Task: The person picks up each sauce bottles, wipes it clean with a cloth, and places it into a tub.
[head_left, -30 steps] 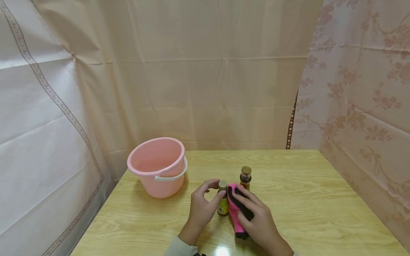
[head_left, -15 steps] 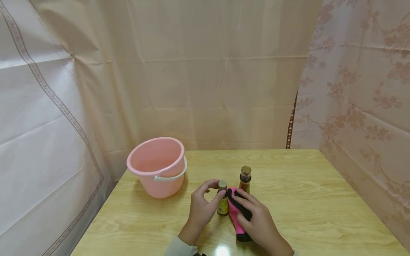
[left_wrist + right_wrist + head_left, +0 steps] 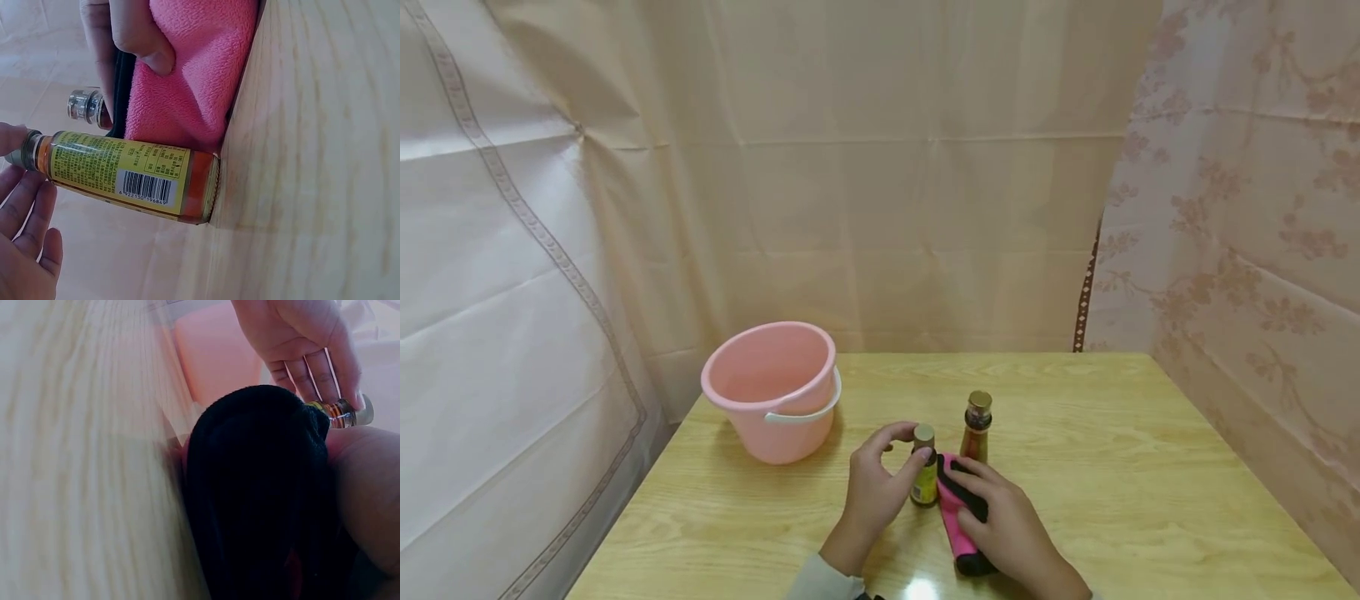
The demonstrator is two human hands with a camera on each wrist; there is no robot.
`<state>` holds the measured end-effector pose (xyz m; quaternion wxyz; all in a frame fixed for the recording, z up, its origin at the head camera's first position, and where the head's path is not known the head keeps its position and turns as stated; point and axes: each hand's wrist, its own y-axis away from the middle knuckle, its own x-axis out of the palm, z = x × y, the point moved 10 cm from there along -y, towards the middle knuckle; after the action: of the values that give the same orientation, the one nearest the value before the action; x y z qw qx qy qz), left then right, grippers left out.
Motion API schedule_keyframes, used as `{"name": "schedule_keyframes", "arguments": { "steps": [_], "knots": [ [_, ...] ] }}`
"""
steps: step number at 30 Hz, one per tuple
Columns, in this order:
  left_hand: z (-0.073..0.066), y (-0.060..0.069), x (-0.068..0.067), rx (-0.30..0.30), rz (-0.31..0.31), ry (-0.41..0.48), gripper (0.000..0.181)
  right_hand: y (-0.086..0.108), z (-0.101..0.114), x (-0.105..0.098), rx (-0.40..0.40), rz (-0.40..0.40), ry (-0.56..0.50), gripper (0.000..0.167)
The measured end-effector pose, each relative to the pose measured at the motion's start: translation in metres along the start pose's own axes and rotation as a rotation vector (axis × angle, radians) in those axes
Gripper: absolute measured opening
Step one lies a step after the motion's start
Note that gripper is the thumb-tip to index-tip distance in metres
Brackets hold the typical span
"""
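Observation:
A small bottle with a yellow label (image 3: 925, 483) stands upright on the table; the left hand (image 3: 876, 492) pinches its neck and cap between thumb and fingers. In the left wrist view the bottle's label (image 3: 119, 169) shows a barcode, and the left hand (image 3: 25, 219) is at the cap. Just right of that bottle, the right hand (image 3: 1011, 525) grips a folded pink and black cloth (image 3: 953, 508), fingers over its top. The right wrist view shows the cloth's black side (image 3: 256, 487) close up. Behind the cloth stands a taller bottle with a gold cap (image 3: 977, 425), its base hidden.
A pink bucket (image 3: 782, 433) with a pale handle (image 3: 805, 416) stands at the table's back left. The wooden table (image 3: 1135, 467) meets a beige curtain (image 3: 887, 208) behind, with patterned cloth (image 3: 1247, 233) on the right and white cloth (image 3: 497, 292) on the left.
The right hand and the pink and black cloth have moved slightly toward the near edge, so more of the taller bottle shows. The left hand keeps its pinch on the small bottle.

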<state>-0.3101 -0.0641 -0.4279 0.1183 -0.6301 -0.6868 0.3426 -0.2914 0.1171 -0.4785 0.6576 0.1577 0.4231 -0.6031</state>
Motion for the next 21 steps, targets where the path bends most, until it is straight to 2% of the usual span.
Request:
{"name": "schedule_keyframes", "arguments": {
  "steps": [7, 21],
  "knots": [
    [0.0035, 0.0009, 0.0002, -0.033, -0.016, -0.015, 0.033, 0.0003, 0.0012, -0.0005, -0.02, -0.002, -0.002, 0.053],
    [-0.002, 0.0011, -0.0019, 0.019, -0.03, 0.03, 0.03, 0.0022, 0.0054, -0.005, -0.064, -0.069, -0.02, 0.054]
  ]
}}
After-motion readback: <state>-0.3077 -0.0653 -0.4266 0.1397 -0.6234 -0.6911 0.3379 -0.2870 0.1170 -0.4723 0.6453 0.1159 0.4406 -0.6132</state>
